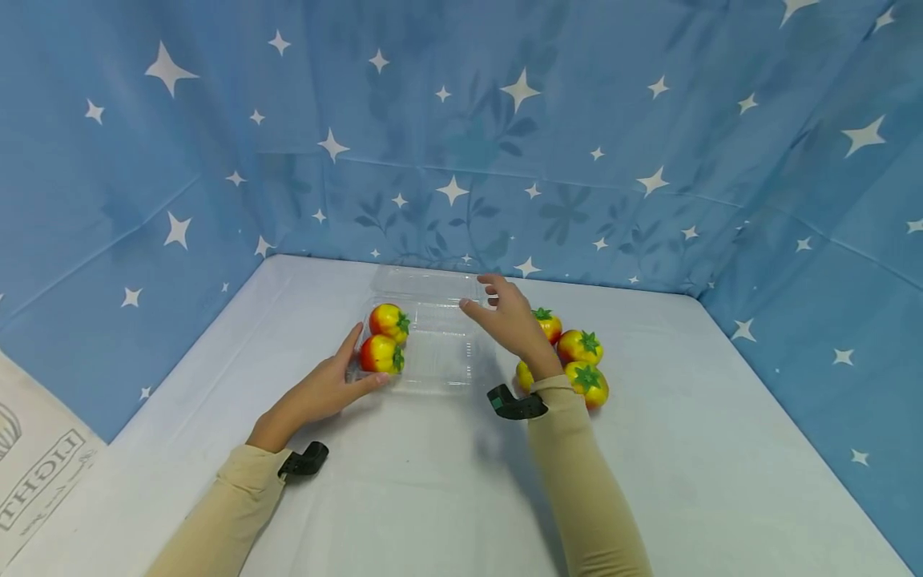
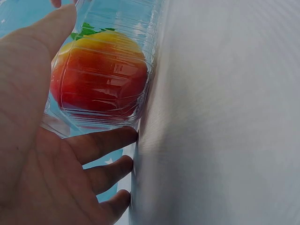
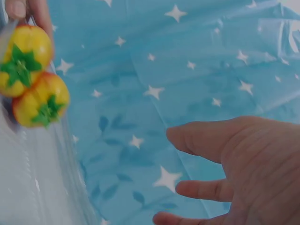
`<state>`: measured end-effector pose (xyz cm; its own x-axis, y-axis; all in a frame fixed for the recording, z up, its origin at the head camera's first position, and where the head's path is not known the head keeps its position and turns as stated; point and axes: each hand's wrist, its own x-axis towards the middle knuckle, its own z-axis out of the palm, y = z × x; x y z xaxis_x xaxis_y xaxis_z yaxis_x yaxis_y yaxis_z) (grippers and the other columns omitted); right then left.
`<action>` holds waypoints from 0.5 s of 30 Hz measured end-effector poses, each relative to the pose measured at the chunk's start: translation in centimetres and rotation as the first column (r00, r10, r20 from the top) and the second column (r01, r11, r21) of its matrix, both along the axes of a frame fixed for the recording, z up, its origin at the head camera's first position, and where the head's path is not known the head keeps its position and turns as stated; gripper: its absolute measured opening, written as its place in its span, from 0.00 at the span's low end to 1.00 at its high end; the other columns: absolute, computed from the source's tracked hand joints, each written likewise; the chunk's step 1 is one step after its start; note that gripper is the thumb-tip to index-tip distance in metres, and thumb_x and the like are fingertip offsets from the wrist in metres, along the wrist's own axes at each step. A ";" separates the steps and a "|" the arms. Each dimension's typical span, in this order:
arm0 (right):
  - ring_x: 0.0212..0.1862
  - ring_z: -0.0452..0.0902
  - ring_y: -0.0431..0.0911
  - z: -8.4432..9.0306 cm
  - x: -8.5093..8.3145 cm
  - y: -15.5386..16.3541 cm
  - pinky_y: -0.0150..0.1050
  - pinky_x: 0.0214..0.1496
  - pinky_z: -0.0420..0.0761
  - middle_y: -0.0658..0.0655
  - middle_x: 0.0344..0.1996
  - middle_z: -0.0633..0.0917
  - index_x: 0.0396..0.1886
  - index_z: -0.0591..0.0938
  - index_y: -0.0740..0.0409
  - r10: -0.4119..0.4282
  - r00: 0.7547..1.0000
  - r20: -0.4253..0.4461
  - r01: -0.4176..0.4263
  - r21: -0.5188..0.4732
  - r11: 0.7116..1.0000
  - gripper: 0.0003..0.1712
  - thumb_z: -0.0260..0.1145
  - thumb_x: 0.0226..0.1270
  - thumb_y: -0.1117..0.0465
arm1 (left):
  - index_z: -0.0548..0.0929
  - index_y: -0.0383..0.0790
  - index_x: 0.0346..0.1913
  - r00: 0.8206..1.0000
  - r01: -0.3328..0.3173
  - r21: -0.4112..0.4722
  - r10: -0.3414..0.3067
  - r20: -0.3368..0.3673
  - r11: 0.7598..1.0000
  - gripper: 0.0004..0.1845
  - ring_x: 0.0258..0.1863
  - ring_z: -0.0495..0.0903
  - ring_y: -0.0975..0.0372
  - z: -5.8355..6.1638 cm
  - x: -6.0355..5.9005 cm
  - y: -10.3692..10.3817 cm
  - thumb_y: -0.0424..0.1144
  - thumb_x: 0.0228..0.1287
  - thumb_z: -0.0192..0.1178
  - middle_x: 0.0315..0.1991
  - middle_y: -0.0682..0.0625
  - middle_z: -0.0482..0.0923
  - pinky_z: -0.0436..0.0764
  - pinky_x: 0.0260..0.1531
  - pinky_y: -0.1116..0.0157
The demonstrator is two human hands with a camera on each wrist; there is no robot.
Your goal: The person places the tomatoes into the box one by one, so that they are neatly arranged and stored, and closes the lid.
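Observation:
A clear plastic clamshell box lies open on the white table, its lid folded back. Two red-and-yellow toy fruits with green tops sit in its left end. My left hand braces the box's near-left corner, thumb up the side and straight fingers along the front edge. The left wrist view shows that hand against the box wall with one fruit behind it. My right hand hovers empty over the box's right end, fingers relaxed, as the right wrist view also shows.
Several more toy fruits lie in a cluster on the table just right of my right wrist. Blue star-printed cloth walls the back and both sides. A white printed bag lies at the lower left.

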<state>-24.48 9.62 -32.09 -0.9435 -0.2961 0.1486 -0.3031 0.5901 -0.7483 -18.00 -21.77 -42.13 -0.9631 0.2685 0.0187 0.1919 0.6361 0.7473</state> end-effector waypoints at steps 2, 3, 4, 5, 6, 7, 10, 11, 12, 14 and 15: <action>0.73 0.70 0.65 0.2 -0.1 0.9 0.62 0.70 0.77 0.69 0.75 0.71 0.81 0.68 0.60 -0.020 1.000 0.004 0.020 0.001 1.000 0.39 0.66 0.79 0.47 | 0.37 0.39 0.88 1.000 0.000 0.002 0.000 -0.001 1.000 0.60 0.80 0.57 0.35 0.0 0.0 0.0 0.63 0.75 0.64 0.81 0.26 0.55 0.57 0.76 0.35; 0.74 0.69 0.65 0.3 -0.2 1.3 0.62 0.70 0.76 0.69 0.75 0.71 0.82 0.67 0.60 -0.031 0.999 0.011 0.031 -0.003 1.000 0.40 0.66 0.79 0.46 | 0.37 0.39 0.88 1.000 0.000 0.002 0.000 -0.001 1.000 0.60 0.80 0.57 0.34 0.0 0.0 0.0 0.63 0.75 0.64 0.81 0.26 0.54 0.57 0.76 0.35; 0.75 0.68 0.65 0.4 -0.2 1.8 0.61 0.66 0.80 0.68 0.75 0.70 0.82 0.66 0.59 -0.041 0.999 0.019 0.041 -0.006 0.999 0.41 0.66 0.80 0.46 | 0.37 0.39 0.88 1.000 -0.001 0.003 0.001 -0.001 1.000 0.60 0.80 0.57 0.34 -0.1 0.1 0.0 0.63 0.75 0.64 0.82 0.26 0.53 0.58 0.75 0.34; 0.76 0.67 0.64 0.5 -0.2 2.2 0.61 0.66 0.80 0.68 0.76 0.70 0.83 0.66 0.58 -0.055 0.998 0.026 0.055 -0.009 0.998 0.41 0.66 0.80 0.45 | 0.37 0.39 0.88 1.000 -0.001 0.004 0.001 -0.001 1.000 0.60 0.80 0.57 0.34 -0.1 0.1 0.0 0.63 0.75 0.64 0.82 0.26 0.52 0.58 0.75 0.34; 0.76 0.67 0.64 0.6 -0.1 2.5 0.61 0.67 0.79 0.68 0.76 0.70 0.83 0.66 0.57 -0.071 0.997 0.035 0.071 -0.010 0.997 0.41 0.65 0.79 0.45 | 0.37 0.39 0.88 1.000 -0.002 0.004 0.002 0.000 1.000 0.60 0.80 0.57 0.34 -0.1 0.1 0.0 0.64 0.75 0.64 0.82 0.27 0.52 0.58 0.75 0.34; 0.76 0.66 0.63 0.7 -0.1 2.9 0.61 0.67 0.79 0.67 0.76 0.69 0.84 0.65 0.56 -0.087 0.995 0.045 0.087 -0.009 0.996 0.42 0.65 0.79 0.44 | 0.37 0.39 0.88 1.000 -0.002 0.003 0.002 0.001 1.000 0.60 0.80 0.57 0.34 -0.1 0.1 0.0 0.64 0.74 0.64 0.82 0.27 0.52 0.58 0.75 0.34; 0.77 0.65 0.63 0.9 -0.1 4.0 0.63 0.70 0.76 0.67 0.77 0.68 0.84 0.65 0.54 -0.125 0.990 0.070 0.126 -0.001 0.992 0.43 0.65 0.79 0.43 | 0.37 0.39 0.88 1.000 -0.002 0.001 0.002 0.007 1.000 0.60 0.80 0.56 0.34 -0.1 0.1 0.0 0.64 0.74 0.64 0.82 0.27 0.52 0.57 0.76 0.35; 0.78 0.65 0.63 1.0 -0.2 4.4 0.65 0.74 0.70 0.67 0.78 0.68 0.84 0.64 0.54 -0.138 0.987 0.078 0.138 0.008 0.990 0.43 0.65 0.79 0.43 | 0.36 0.39 0.88 1.000 -0.001 0.001 0.001 0.008 1.000 0.60 0.80 0.55 0.35 -0.1 0.1 -0.1 0.64 0.74 0.64 0.82 0.27 0.52 0.56 0.76 0.35; 0.78 0.64 0.63 1.0 -0.3 4.7 0.66 0.74 0.69 0.67 0.78 0.68 0.85 0.64 0.53 -0.150 0.985 0.088 0.149 0.021 0.989 0.43 0.65 0.79 0.42 | 0.36 0.39 0.88 1.000 -0.002 0.000 0.002 0.010 1.000 0.60 0.80 0.55 0.35 -0.1 0.0 -0.1 0.64 0.74 0.64 0.82 0.27 0.52 0.56 0.76 0.35; 0.79 0.63 0.64 1.0 -0.4 5.5 0.67 0.75 0.68 0.67 0.79 0.67 0.85 0.63 0.53 -0.169 0.980 0.108 0.165 0.043 0.985 0.44 0.65 0.79 0.42 | 0.36 0.39 0.88 1.000 0.000 -0.003 0.000 0.012 1.000 0.60 0.80 0.55 0.35 -0.1 0.0 0.0 0.64 0.74 0.64 0.82 0.26 0.52 0.56 0.76 0.35; 0.79 0.62 0.64 1.1 -0.5 5.9 0.68 0.75 0.67 0.67 0.79 0.66 0.85 0.63 0.53 -0.173 0.979 0.112 0.168 0.055 0.984 0.44 0.65 0.79 0.41 | 0.36 0.39 0.88 1.000 0.001 -0.005 -0.001 0.012 1.000 0.60 0.80 0.56 0.34 0.0 0.0 0.0 0.64 0.74 0.64 0.82 0.26 0.53 0.56 0.76 0.35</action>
